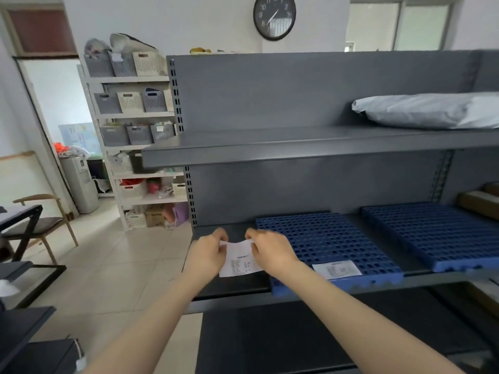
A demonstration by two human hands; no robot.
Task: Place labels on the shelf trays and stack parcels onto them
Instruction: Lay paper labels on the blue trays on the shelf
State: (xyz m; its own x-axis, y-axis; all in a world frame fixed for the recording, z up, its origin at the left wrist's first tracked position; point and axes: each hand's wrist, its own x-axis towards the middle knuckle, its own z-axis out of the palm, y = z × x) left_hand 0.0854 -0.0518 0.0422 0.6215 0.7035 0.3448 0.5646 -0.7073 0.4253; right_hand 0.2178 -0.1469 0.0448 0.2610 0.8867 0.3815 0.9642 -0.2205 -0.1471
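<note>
A white printed label (241, 259) is held between my left hand (208, 255) and my right hand (270, 251), each pinching a top corner, just above the dark middle shelf (232, 284) left of a blue perforated tray (332, 238). A second label (337, 269) lies flat on that tray's front edge. Another blue tray (432, 233) sits further right. A grey poly-bag parcel (426, 110) lies on the upper shelf (270, 144) at the right.
Brown cardboard parcels (478, 202) sit at the far right of the middle shelf. A white rack with baskets (135, 130) stands behind on the left. A chair (46, 225) and dark tables (24, 327) fill the left side over tiled floor.
</note>
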